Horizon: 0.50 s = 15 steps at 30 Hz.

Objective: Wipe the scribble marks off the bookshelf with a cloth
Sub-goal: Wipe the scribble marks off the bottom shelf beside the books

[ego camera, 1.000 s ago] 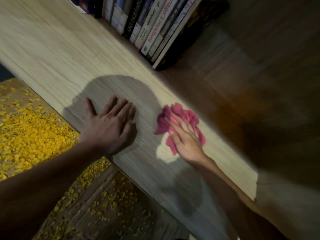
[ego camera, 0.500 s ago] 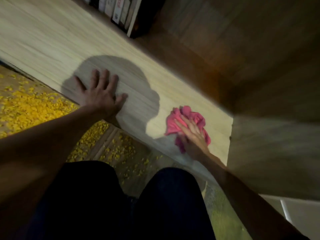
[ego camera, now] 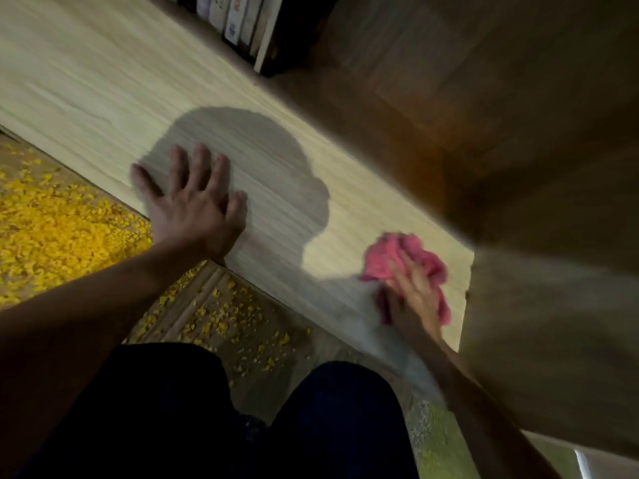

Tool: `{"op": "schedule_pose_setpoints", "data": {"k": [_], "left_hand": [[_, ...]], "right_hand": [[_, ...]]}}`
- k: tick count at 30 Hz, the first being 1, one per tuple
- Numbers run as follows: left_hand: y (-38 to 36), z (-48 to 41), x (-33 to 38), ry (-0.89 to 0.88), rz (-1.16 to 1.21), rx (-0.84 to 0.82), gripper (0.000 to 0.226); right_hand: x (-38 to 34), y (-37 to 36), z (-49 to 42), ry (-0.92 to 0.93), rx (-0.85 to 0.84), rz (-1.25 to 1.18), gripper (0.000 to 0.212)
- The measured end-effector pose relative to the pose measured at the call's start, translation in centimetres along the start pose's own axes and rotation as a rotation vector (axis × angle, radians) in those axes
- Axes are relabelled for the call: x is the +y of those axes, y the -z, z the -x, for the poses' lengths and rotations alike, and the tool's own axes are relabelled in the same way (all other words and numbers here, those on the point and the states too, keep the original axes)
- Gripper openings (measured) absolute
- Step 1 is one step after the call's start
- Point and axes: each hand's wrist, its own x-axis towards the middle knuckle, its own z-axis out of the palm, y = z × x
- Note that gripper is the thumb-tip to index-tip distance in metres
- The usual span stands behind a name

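Observation:
A light wood bookshelf board (ego camera: pixel 103 74) runs from upper left to lower right. My right hand (ego camera: pixel 413 302) presses a crumpled pink cloth (ego camera: pixel 397 257) flat onto the board near its right end, beside the upright side panel (ego camera: pixel 539 340). My left hand (ego camera: pixel 193 202) lies palm down with fingers spread on the board near its front edge, holding nothing. No scribble marks show on the blurred wood around the cloth. A head shadow falls on the board between the hands.
Several books (ego camera: pixel 242 22) stand upright at the top, deeper in the shelf. The dark shelf back (ego camera: pixel 449 98) rises on the right. A yellow-speckled rug (ego camera: pixel 52 229) covers the floor below the board. My dark-trousered knees (ego camera: pixel 242 426) fill the bottom.
The cloth and my right hand have slid along the board toward its right end, close to the side panel. The view has tilted down, showing my knees. My left hand stays flat.

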Motion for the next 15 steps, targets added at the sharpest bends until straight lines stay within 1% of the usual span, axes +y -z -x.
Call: {"op": "schedule_pose_setpoints", "data": {"k": [1,2,4,5,6,7,8,9,10,11,12,13,14,15], "left_hand": [[-0.1,0.0,0.1,-0.001,-0.007,0.001,0.065],[-0.1,0.0,0.2,-0.003,-0.01,-0.001,0.066],[-0.3,-0.1,0.3,0.016,-0.003,0.006,0.067],[-0.3,-0.1,0.3,0.029,0.003,0.011,0.067],[-0.4,-0.1,0.3,0.039,0.006,0.015,0.067],[-0.5,-0.1,0.4,0.045,0.005,0.022,0.067],[-0.5,-0.2,0.4,0.05,0.002,0.03,0.069],[-0.5,-0.2,0.4,0.05,-0.003,0.03,0.073],[-0.5,-0.2,0.4,0.052,-0.006,0.028,0.075],[-0.4,-0.2,0.4,0.054,-0.005,0.025,0.077],[-0.3,-0.2,0.4,0.052,-0.003,0.021,0.078],[-0.2,-0.2,0.5,0.049,0.001,0.015,0.08],[-0.2,-0.2,0.5,0.047,0.004,0.01,0.082],[-0.1,-0.2,0.4,0.044,0.001,0.009,0.083]], "right_hand": [[2.0,0.3,-0.9,-0.13,0.087,-0.002,0.076],[3.5,0.7,-2.2,-0.281,0.16,-0.002,0.073],[5.1,1.5,-6.2,-0.565,0.209,-0.002,0.069],[5.3,2.2,-8.6,-0.642,0.202,-0.021,0.063],[5.3,3.0,-10.9,-0.666,0.178,-0.047,0.056],[5.3,3.9,-13.3,-0.637,0.126,-0.098,0.049],[4.9,4.7,-15.9,-0.563,0.075,-0.151,0.045],[4.6,5.5,-17.9,-0.49,0.014,-0.146,0.041],[4.1,5.7,-20.4,-0.412,0.009,-0.073,0.038],[3.2,5.7,-22.5,-0.339,0.023,0.017,0.038],[1.9,5.2,-24.6,-0.29,0.06,0.128,0.042],[-0.1,4.2,-26.3,-0.28,0.085,0.179,0.049],[-2.8,3.1,-27.4,-0.284,0.094,0.173,0.053],[-6.1,1.2,-28.4,-0.275,0.068,0.144,0.056]]}}
